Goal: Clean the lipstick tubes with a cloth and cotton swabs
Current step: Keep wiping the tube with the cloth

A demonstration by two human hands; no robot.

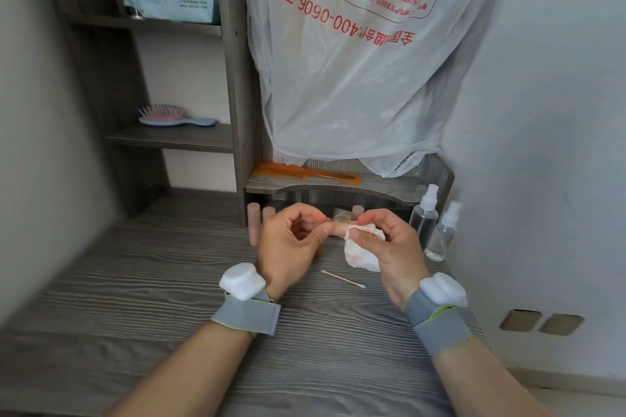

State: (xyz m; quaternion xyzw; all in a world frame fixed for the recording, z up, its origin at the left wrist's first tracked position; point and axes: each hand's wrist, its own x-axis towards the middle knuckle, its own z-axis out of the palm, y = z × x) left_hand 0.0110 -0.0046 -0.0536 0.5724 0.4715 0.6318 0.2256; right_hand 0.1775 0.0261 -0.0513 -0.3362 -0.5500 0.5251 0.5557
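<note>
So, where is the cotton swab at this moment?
In the head view, the cotton swab lies on the desk, right of centre, just below the cloth in the right hand.

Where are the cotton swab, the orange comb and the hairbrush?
cotton swab [342, 279], head view, middle of its stick.
orange comb [305, 172], head view, middle of its spine.
hairbrush [163, 112], head view, pink bristle pad.

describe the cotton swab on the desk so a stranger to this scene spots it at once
On the grey wood-grain desk, look between the left hand and right hand. Below the stained white cloth the right hand grips lies the cotton swab. It is the only thin pale stick lying loose.
</note>
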